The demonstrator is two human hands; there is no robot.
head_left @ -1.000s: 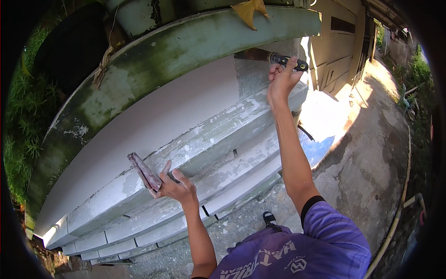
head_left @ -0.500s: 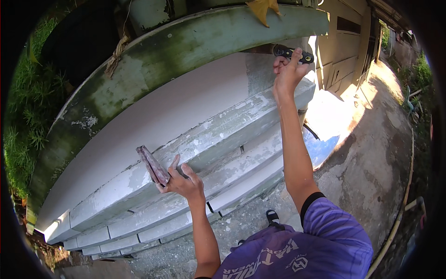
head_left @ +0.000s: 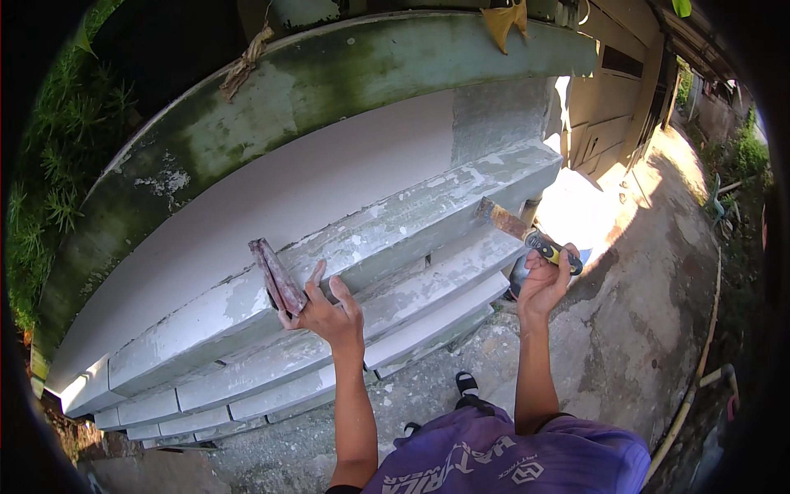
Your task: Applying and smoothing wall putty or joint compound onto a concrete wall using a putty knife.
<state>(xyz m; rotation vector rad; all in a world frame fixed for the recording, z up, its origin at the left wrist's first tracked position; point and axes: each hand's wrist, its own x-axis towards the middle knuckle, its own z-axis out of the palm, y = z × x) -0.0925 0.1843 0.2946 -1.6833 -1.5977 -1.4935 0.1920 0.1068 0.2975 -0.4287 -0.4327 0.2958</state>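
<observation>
My left hand [head_left: 333, 314] pinches a folded, purplish-brown dusty strip that looks like sandpaper [head_left: 277, 278], thumb and one finger raised, beside the upper ledge [head_left: 329, 230] of a stepped wall. That ledge is grey-green with white patches. In my right hand [head_left: 545, 284] is a scraper [head_left: 506, 221], its handle black and yellow, its flat blade rusty brown. The blade points up and left in front of the ledges' right end; I cannot tell whether it touches them. Behind the upper ledge, a smooth white wall face [head_left: 329, 165] ends at a bare grey patch [head_left: 498, 119] on the right.
A mossy green overhanging slab [head_left: 271, 115] curves above the wall, with a dry yellow leaf [head_left: 504, 26] on it. Lower ledges [head_left: 271, 399] step down toward the concrete ground [head_left: 634, 329]. A brightly lit container [head_left: 576, 210] stands right of the ledges; plants [head_left: 58, 165] grow at left.
My right hand has come down and toward me with the scraper, out from under the slab; the blade now shows fully. My left hand keeps its hold, almost unmoved.
</observation>
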